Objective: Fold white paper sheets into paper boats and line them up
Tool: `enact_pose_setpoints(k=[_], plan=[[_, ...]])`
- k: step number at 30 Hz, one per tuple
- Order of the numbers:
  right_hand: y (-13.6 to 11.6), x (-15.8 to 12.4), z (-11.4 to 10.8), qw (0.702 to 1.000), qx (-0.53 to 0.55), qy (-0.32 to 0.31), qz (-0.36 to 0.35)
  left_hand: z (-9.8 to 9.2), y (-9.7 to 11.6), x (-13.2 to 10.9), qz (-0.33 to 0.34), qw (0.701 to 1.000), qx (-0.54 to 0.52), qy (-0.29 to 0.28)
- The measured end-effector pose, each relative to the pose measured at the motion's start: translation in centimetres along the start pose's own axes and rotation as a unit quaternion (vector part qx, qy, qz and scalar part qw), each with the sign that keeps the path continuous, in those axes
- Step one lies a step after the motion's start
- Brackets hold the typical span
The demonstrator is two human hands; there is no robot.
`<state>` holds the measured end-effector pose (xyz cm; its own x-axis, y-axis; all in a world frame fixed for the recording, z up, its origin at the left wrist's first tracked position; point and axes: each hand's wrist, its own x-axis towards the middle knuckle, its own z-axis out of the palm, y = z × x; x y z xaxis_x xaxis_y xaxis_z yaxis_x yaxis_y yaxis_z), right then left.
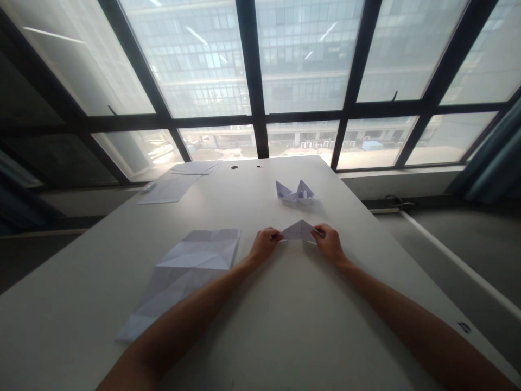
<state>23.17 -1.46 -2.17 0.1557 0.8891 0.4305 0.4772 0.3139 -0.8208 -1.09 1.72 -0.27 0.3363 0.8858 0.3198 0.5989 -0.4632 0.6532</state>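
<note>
Folded paper (297,232) is out over this big white worktop (301,309), can't tell if they're touching. Bigger creased sheet (187,276) lies off to its left, and a two-peaked paper piece (296,198) stands just beyond. Left hand (264,244) is pinched closed on one corner, right hand (329,244) pinching the other.

The folded white paper (300,231) is a low, wide triangle, its peak pointing to the far side, with a crease running down from the peak and a looser flap showing at the near right. It is pinched at its left and right ends, slightly right of the scene's middle; its near edge seems lifted, though blur leaves this uncertain.
</note>
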Motion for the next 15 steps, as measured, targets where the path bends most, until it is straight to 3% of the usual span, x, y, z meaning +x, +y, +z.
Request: enact_pose_setpoints(k=[15], plan=[[0.21, -0.04, 0.13, 1.000, 0.012, -0.001, 0.009, -0.19, 0.34, -0.08, -0.030, 0.999, -0.011, -0.015]])
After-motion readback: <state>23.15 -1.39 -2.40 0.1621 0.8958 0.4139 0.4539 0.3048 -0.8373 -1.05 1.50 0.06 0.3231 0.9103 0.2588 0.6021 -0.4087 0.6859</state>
